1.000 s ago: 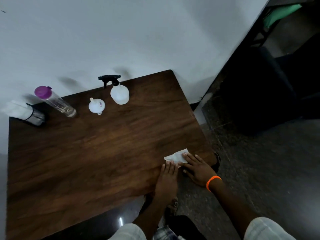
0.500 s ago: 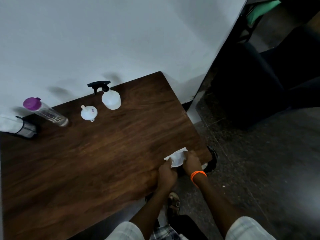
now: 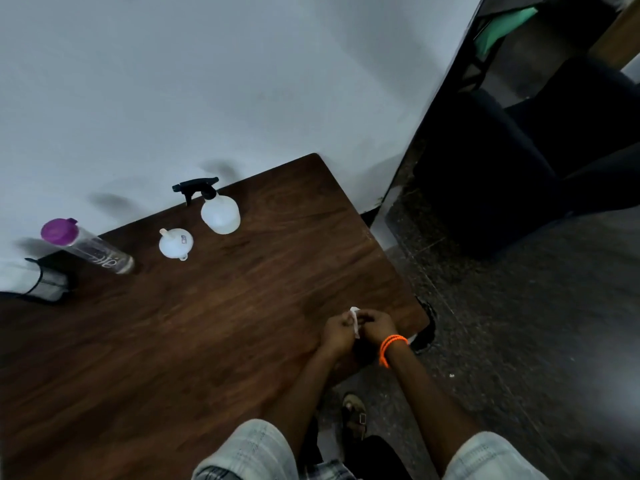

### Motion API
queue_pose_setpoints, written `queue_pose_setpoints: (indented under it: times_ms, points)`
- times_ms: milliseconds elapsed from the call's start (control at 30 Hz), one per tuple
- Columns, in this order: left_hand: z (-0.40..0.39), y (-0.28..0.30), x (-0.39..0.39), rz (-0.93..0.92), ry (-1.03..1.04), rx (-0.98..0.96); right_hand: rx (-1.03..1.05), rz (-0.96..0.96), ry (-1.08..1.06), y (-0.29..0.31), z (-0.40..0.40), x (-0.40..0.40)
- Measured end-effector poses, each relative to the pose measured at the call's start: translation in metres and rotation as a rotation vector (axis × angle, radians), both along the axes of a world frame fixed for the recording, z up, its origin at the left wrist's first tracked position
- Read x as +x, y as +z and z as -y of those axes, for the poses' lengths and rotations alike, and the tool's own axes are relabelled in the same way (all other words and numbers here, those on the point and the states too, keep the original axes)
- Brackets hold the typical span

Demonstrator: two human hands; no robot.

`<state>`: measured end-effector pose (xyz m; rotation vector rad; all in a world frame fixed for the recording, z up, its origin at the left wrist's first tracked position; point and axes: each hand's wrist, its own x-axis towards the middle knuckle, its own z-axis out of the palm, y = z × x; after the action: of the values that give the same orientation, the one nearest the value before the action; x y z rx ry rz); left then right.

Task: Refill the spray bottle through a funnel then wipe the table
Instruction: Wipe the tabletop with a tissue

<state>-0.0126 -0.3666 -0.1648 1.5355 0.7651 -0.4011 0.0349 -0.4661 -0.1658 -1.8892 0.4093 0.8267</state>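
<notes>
Both hands, left hand [image 3: 335, 332] and right hand [image 3: 375, 323], are gripping a small white crumpled cloth [image 3: 354, 317] near the dark wooden table's [image 3: 207, 341] right edge. The capped white plastic spray bottle [image 3: 220, 211] and white funnel [image 3: 175, 243] are standing along the far edge, suggesting refilling is finished and wiping is ending.

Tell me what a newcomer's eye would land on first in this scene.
First, the two hands meeting at the table's near right edge: the left hand and right hand bunch a small white tissue between them. Next, at the far edge by the wall, the spray bottle stands with the white funnel beside it and a purple-capped bottle further left.
</notes>
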Motion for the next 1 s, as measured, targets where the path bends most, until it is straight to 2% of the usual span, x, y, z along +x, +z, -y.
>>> queue_pose_setpoints:
  times_ms: [67,233,367,567,867,1000]
  points:
    - [-0.005,0.001,0.009,0.043,-0.044,-0.012,0.105,-0.062,-0.129,0.013,0.001,0.006]
    - [0.002,-0.017,0.044,0.113,-0.154,-0.016,0.215,-0.039,-0.318,0.036,0.016,0.031]
    - [0.022,0.037,0.068,0.091,-0.225,-0.051,0.175,-0.003,-0.409,0.041,0.046,0.054]
    - [0.072,0.048,0.093,0.02,-0.327,0.028,0.037,0.045,-0.412,0.04,0.098,0.075]
    - [0.158,0.014,0.121,0.02,-0.373,0.133,-0.085,-0.044,-0.36,0.037,0.168,0.105]
    - [0.176,0.009,0.139,0.007,-0.402,0.096,-0.092,-0.026,-0.364,0.034,0.187,0.121]
